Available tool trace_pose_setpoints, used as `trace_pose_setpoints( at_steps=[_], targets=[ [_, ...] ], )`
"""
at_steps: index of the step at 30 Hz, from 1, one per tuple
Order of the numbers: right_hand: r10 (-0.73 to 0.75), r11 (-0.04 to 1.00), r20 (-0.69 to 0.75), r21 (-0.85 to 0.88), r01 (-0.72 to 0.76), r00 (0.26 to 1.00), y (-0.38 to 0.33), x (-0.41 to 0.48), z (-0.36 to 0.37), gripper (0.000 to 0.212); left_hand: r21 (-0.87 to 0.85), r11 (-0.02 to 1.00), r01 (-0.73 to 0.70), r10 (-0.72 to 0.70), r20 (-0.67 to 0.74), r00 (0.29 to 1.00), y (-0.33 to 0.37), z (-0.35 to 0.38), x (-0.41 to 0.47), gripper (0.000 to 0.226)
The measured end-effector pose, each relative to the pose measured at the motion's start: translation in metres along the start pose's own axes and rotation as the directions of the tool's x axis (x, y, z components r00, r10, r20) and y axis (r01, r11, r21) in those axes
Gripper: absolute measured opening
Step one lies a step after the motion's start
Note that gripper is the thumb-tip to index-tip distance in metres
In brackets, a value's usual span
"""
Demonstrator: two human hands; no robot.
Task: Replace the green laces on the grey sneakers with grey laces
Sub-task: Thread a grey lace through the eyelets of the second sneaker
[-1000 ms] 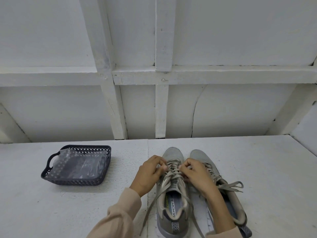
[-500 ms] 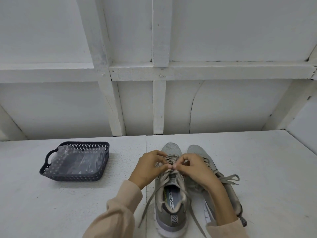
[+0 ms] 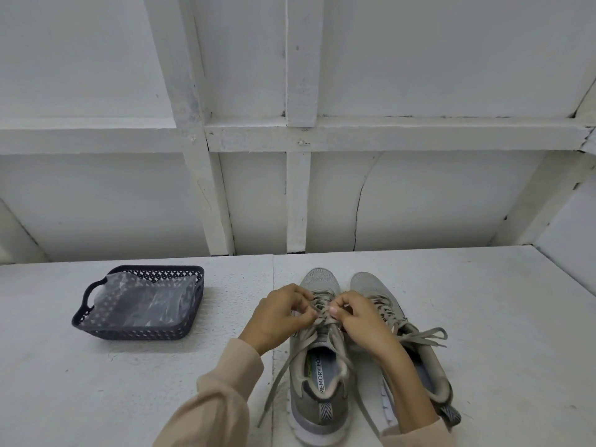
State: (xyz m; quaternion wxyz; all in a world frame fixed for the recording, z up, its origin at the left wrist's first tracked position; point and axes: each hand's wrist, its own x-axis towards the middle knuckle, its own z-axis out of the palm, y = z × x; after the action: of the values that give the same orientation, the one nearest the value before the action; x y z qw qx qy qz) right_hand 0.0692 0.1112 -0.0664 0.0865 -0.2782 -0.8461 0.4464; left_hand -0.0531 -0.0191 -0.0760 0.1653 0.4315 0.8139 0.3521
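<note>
Two grey sneakers stand side by side on the white table, toes pointing away from me. The left sneaker [image 3: 317, 395] carries a grey lace [image 3: 283, 366] whose loose ends trail down past both sides of the heel. My left hand [image 3: 277, 317] and my right hand [image 3: 358, 317] meet over its eyelets, each pinching the lace with curled fingers. The right sneaker [image 3: 419, 356] is laced in grey and tied in a bow [image 3: 425, 337]; my right forearm crosses part of it. No green lace shows anywhere.
A dark perforated plastic basket [image 3: 96, 312] with clear plastic wrapping [image 3: 145, 301] inside sits at the left of the table. A white panelled wall [image 3: 419, 204] rises just behind the table's far edge.
My hands have drawn closer together over the left sneaker's eyelets, fingertips almost touching. The view has shifted slightly; the sneakers and basket stay where they were.
</note>
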Motion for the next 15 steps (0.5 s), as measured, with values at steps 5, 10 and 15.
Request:
trace_pose_setpoints(
  at_steps=[5,10,15],
  targets=[
    [0.15,0.935,0.024,0.323,-0.15,0.988,0.008,-0.004,-0.001,0.017,-0.124,0.991,0.04,-0.04,0.0,0.999,-0.006,0.002,-0.011,0.04],
    [0.116,0.945,0.04,0.303,-0.122,0.992,0.001,-0.005,-0.004,0.021,-0.205,0.975,0.086,-0.077,0.048,0.996,-0.006,-0.002,-0.008,0.04],
    [0.054,0.978,-0.008,0.204,-0.051,0.999,-0.003,-0.005,-0.004,0.018,-0.147,0.988,0.04,-0.036,0.03,0.999,-0.002,0.0,-0.002,0.017]
  ],
)
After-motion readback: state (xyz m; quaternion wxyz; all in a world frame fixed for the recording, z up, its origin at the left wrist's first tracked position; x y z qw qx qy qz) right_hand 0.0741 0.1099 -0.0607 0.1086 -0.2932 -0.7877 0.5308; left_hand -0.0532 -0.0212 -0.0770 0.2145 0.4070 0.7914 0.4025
